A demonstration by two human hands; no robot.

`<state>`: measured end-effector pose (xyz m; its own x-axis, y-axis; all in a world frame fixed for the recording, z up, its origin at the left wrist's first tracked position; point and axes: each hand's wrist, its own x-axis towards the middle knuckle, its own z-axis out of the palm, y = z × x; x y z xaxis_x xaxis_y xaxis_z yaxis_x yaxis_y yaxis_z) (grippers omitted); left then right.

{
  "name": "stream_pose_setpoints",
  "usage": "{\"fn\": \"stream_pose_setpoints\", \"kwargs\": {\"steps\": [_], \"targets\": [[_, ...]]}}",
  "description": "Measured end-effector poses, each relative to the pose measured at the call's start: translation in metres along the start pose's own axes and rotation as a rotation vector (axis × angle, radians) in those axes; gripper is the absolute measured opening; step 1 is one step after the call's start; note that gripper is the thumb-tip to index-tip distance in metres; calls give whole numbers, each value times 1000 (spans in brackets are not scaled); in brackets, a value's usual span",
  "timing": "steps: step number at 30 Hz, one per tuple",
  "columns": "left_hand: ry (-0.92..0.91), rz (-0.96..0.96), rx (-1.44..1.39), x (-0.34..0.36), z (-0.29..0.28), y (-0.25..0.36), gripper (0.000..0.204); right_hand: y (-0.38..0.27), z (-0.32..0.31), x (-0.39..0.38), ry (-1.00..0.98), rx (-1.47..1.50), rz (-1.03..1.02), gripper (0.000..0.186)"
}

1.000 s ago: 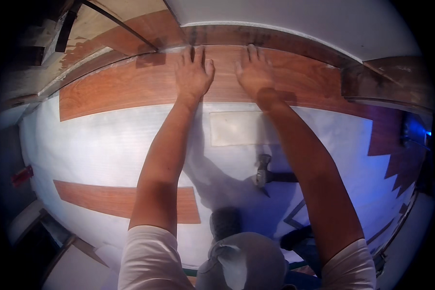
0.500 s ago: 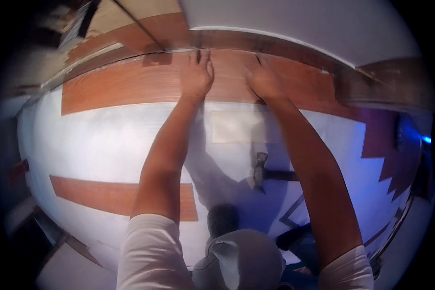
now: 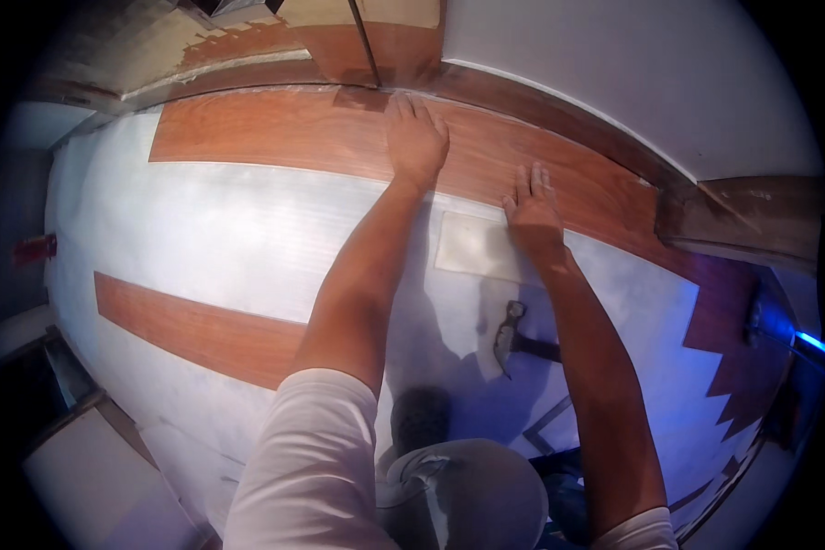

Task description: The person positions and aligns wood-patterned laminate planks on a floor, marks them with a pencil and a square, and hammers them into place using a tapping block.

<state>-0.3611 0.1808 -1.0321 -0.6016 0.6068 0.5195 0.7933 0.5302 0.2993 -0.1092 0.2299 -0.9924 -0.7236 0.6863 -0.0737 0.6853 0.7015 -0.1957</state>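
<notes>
My left hand [image 3: 415, 137] lies flat, fingers spread, on a reddish-brown wood-look floor plank [image 3: 275, 133] laid along the white wall's dark baseboard [image 3: 559, 115]. My right hand [image 3: 532, 209] presses flat on the same row of planks, a little nearer to me and to the right. Both palms are down and hold nothing. A pale rectangular block [image 3: 472, 246] lies on the white underlay [image 3: 202, 238] just below my right wrist. A hammer [image 3: 513, 337] rests on the underlay between my forearms.
A loose plank [image 3: 202, 332] lies on the underlay at the left. Laid planks with a stepped edge [image 3: 738, 367] cover the right side. A wooden door frame [image 3: 742, 220] stands at the right, another doorway [image 3: 367, 37] at the top. A blue light [image 3: 811, 344] glows at the far right.
The view has swung, so the planks and wall sit further right and higher. My right hand has slid back toward me on the plank; my left hand stays forward near the baseboard.
</notes>
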Motion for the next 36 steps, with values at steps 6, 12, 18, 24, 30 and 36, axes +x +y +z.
{"fn": "stream_pose_setpoints", "kwargs": {"steps": [6,12,18,24,30,36], "targets": [[-132,17,-9,3,-8,-1,64,5,0,2,-52,-28,-5,70],[-329,283,-173,-16,-31,-25,75,14,0,3,-42,-17,-55,73],[-512,324,-239,-45,-94,-77,82,46,-23,2,-122,52,-248,79],[-472,413,-205,-45,-91,-78,79,53,-29,-1,-69,67,-322,82],[-420,431,-184,-44,-90,-76,78,55,-25,1,-65,36,-341,78],[-472,412,-195,-46,-85,-75,79,57,-20,-2,-103,-35,-206,80]]}}
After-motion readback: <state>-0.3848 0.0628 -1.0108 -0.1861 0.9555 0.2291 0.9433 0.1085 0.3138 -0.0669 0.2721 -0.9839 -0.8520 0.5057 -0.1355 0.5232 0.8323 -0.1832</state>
